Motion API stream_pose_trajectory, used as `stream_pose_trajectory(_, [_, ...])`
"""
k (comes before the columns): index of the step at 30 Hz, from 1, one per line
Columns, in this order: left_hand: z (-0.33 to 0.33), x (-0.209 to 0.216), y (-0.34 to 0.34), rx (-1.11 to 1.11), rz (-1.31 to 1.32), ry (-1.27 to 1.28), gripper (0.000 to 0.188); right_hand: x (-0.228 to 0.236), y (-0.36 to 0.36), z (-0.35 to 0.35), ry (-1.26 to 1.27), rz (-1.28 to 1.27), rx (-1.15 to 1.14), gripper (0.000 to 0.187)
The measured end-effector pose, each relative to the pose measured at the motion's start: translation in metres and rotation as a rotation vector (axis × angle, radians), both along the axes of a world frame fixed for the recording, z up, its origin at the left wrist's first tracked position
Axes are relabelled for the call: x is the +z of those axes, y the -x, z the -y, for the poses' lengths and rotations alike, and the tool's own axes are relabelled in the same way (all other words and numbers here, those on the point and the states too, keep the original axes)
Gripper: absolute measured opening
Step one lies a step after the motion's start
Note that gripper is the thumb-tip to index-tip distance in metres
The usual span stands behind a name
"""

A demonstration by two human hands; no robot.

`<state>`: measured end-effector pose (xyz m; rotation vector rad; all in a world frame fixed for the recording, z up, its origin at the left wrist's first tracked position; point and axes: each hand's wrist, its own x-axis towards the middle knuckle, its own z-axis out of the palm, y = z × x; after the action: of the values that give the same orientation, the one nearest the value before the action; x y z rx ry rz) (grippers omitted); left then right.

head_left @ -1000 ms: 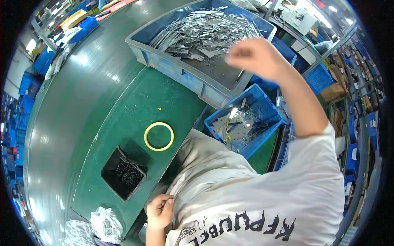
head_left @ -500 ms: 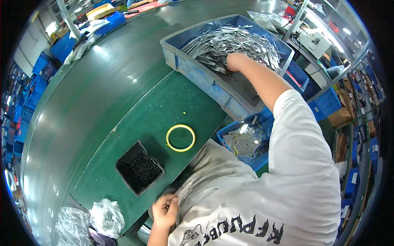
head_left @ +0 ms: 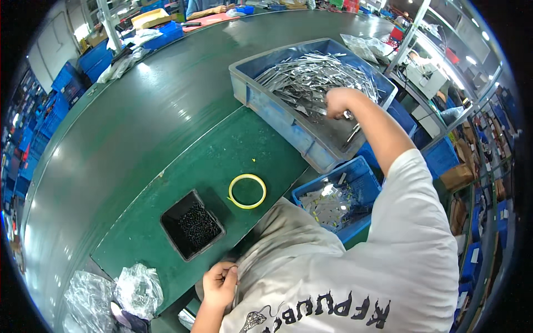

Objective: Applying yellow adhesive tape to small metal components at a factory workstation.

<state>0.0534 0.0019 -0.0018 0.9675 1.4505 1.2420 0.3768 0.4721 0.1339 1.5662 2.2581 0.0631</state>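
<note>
A large blue bin (head_left: pixel 275 119) holds a heap of thin silvery metal strips (head_left: pixel 311 75). My right hand (head_left: pixel 340 102) is down inside it at the near edge of the heap, fingers closed, with shiny metal showing on both sides of them. Low in the view, my left hand (head_left: pixel 221 286) rests by my lap at the table's edge. Its thumb and forefinger are pinched together, and whatever they hold is too small to make out. On the green table lie a yellow tape ring (head_left: pixel 231 197) and a black open box (head_left: pixel 176 236) of small dark parts.
Beneath the large bin stands a smaller blue crate (head_left: pixel 363 222) with flat pieces inside. Clear plastic bags (head_left: pixel 139 288) lie at the table's lower left. A curved dark green conveyor (head_left: pixel 133 122) runs behind the table. Across it, another person's hand (head_left: pixel 219 9) is visible.
My right hand has shifted right and nearer within the bin, and metal now shows beside its fingers. My left hand stays pinched by my lap. The view has tilted slightly.
</note>
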Motion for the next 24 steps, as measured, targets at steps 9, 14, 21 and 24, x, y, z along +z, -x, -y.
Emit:
stream_pose_trajectory(9, [0.007, 0.001, -0.002, 0.081, -0.037, -0.050, 0.007, 0.056, 0.027, 0.156, -0.521, -0.612, 0.105, 0.020])
stream_pose_trajectory(14, [0.008, 0.015, -0.010, 0.006, 0.030, -0.241, 0.047, -0.021, 0.093, 0.298, -0.267, -0.985, 0.718, 0.024])
stream_pose_trajectory(21, [0.016, 0.016, -0.026, 0.284, 0.058, -0.321, 0.028, -0.075, 0.144, 0.340, 0.044, -0.979, 0.996, 0.025])
stream_pose_trajectory(24, [0.013, 0.021, -0.027, 0.430, 0.320, -0.236, 0.026, -0.081, 0.152, 0.318, 0.108, -1.092, 0.920, 0.025])
